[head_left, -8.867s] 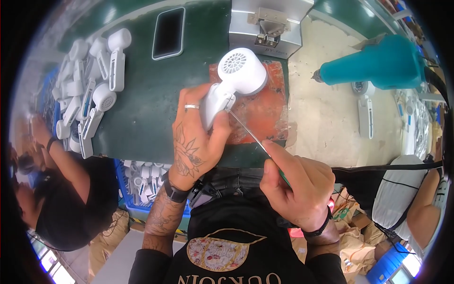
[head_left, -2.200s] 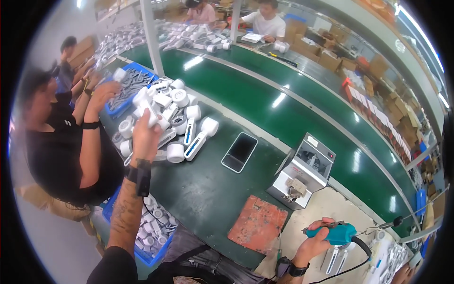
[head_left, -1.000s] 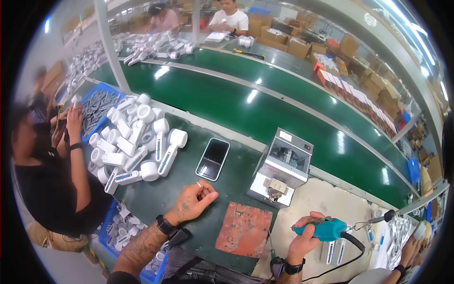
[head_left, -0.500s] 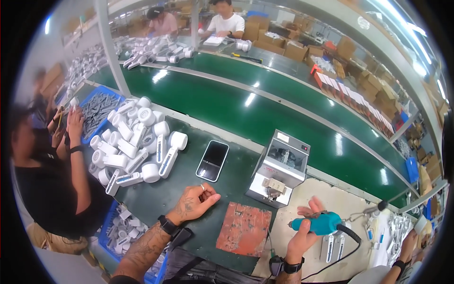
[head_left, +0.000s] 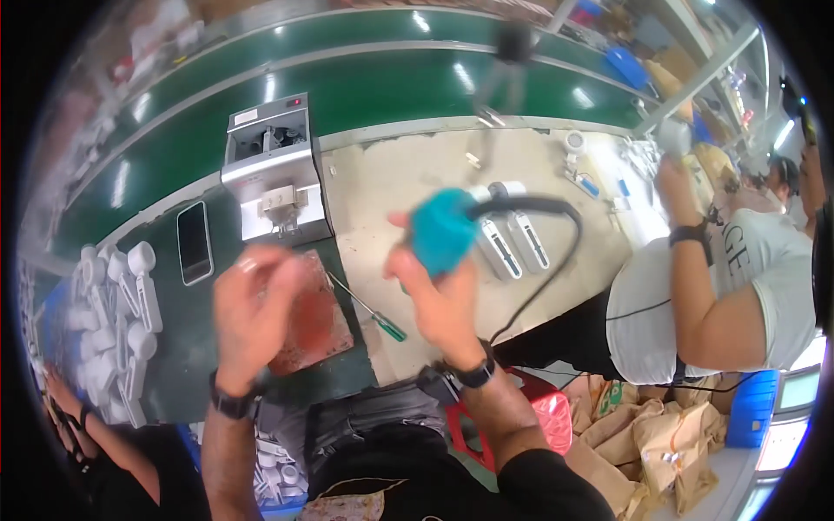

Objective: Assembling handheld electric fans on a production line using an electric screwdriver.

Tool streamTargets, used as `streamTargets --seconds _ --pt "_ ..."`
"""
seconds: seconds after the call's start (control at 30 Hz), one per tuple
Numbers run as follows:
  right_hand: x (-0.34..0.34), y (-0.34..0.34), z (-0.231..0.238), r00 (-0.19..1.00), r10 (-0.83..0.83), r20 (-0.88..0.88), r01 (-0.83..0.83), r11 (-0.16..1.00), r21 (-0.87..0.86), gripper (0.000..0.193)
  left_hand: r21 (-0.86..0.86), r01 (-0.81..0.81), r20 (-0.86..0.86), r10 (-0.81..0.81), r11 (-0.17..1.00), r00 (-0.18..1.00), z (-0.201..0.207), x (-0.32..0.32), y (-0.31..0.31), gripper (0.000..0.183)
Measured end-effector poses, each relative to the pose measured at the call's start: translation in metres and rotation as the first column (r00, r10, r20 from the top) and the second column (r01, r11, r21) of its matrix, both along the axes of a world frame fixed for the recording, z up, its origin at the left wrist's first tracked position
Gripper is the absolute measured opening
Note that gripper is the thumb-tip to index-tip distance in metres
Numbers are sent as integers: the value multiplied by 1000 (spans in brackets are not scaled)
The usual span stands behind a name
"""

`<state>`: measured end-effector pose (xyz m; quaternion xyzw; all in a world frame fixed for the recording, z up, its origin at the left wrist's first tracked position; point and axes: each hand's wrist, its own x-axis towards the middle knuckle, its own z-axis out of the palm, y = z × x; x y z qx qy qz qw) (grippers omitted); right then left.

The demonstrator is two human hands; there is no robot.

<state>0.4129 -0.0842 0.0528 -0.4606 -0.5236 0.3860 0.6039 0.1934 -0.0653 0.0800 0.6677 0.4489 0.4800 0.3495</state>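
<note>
Workbench (head_left: 373, 187) | teal tool (head_left: 443, 230) in right hand (head_left: 445, 313), apart from left hand (head_left: 248, 317)

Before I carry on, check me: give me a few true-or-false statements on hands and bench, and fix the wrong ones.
1. The right hand holds the teal tool. True.
2. The green screwdriver is in the left hand. False: the green screwdriver lies beside the red mat.
3. Two white units lie side by side on the beige sheet. True.
4. The phone lies right of the silver machine. False: the phone lies left of it.
5. The silver machine stands beyond the red mat, seen from the person. True.
</note>
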Motion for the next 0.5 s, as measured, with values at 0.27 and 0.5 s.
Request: streamTargets --seconds 0.27,0.5 --pt "30 -96 14 981 -172 -87 171 985 -19 62 464 546 -595 -211 698 775 -48 181 46 35" --pt "44 -114 18 976 -218 14 218 973 -72 72 -24 397 -675 -308 917 671 -45 182 23 42"
